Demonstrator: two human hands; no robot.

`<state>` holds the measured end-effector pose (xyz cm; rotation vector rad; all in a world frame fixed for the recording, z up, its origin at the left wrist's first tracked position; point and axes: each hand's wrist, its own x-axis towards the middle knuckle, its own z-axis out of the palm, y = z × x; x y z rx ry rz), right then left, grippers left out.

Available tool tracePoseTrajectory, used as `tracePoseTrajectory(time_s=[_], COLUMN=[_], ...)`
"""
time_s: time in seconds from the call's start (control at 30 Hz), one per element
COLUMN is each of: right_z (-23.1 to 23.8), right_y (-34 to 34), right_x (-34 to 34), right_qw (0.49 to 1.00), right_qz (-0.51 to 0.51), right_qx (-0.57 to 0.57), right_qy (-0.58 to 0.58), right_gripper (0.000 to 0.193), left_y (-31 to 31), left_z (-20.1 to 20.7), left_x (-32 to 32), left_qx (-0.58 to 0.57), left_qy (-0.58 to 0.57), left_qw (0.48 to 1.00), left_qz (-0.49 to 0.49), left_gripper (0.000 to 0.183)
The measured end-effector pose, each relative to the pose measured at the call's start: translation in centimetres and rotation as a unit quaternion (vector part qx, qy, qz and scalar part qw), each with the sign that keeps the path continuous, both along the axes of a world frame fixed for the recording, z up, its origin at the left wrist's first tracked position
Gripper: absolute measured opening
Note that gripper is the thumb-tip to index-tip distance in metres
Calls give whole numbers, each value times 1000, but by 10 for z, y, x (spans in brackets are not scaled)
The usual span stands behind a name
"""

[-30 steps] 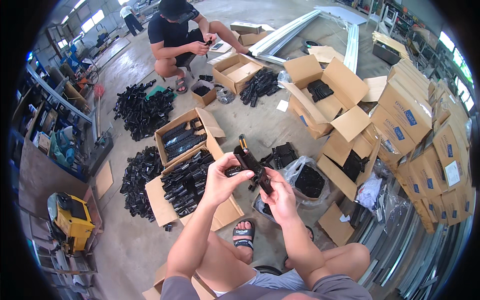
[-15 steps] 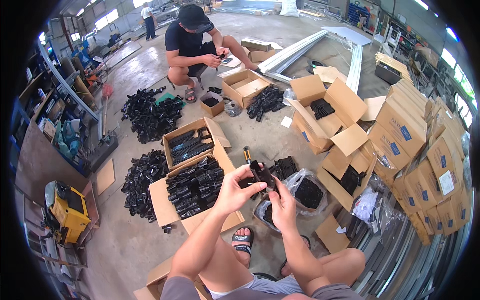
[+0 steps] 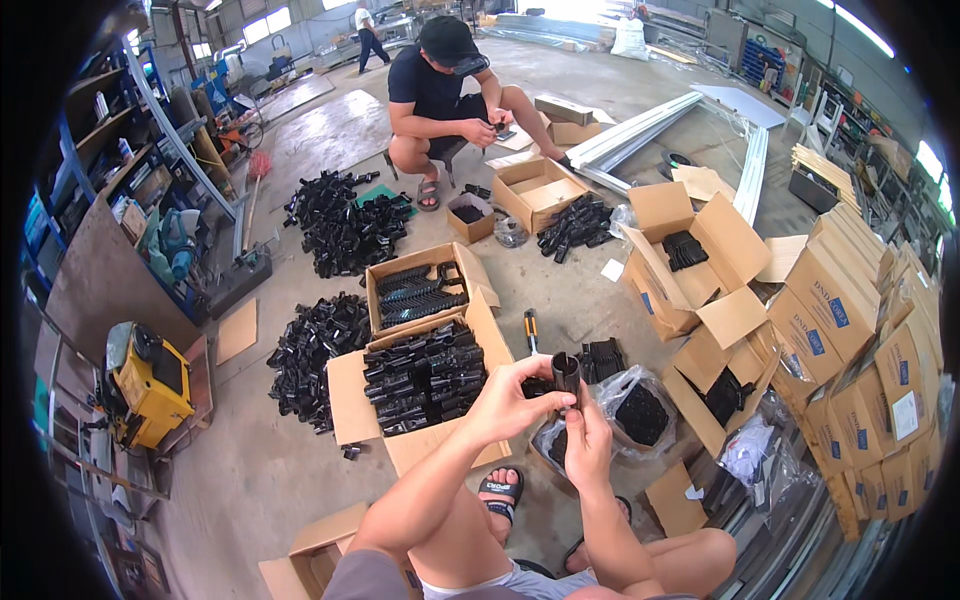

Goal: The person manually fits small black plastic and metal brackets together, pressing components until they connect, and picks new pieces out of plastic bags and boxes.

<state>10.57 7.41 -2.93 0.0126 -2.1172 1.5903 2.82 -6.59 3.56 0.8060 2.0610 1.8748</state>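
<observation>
A hollow black plastic fitting (image 3: 566, 371), with its open end up, is held between my two hands above my knees. My left hand (image 3: 518, 398) pinches it from the left with thumb and fingers. From below and to the right, my right hand (image 3: 588, 440) grips its lower part. Just beyond them lies a screwdriver (image 3: 531, 326) with an orange and black handle. Near my right hand sits a clear plastic bag (image 3: 664, 440) of small black pieces, beside a row of black parts (image 3: 603, 358). To the left, a cardboard box (image 3: 352, 405) contains stacked black fittings.
Heaps of black fittings (image 3: 318, 355) lie left of the boxes. A person (image 3: 440, 110) squats opposite, handling a small dark part. Open cartons (image 3: 735, 250) and stacked closed cartons (image 3: 815, 300) stand right, above long metal profiles (image 3: 770, 540). A yellow machine (image 3: 150, 395) stands at left.
The scene has shifted right and slightly down in the picture. The fitting has turned more upright in my hands, and both hands still hold it.
</observation>
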Motion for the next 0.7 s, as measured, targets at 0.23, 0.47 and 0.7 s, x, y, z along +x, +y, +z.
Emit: tracePoseTrajectory(time_s=[0.23,0.47,0.7], right_z=[5,49,51], right_y=[2,27,27], right_x=[-6,-11,-21], right_qw=[997,999,998], right_qz=[27,30,44], right_qx=[-77,16,27], right_qy=[5,23,44], right_gripper=[46,45,35], left_y=[1,3,4], left_z=[-2,-6,-4], left_x=[-4,-6,-8], left_qx=[39,-131,-137], left_qy=[-7,211,123], left_qw=[999,968,982], left_qz=[-3,47,30], left_gripper=[32,40,37])
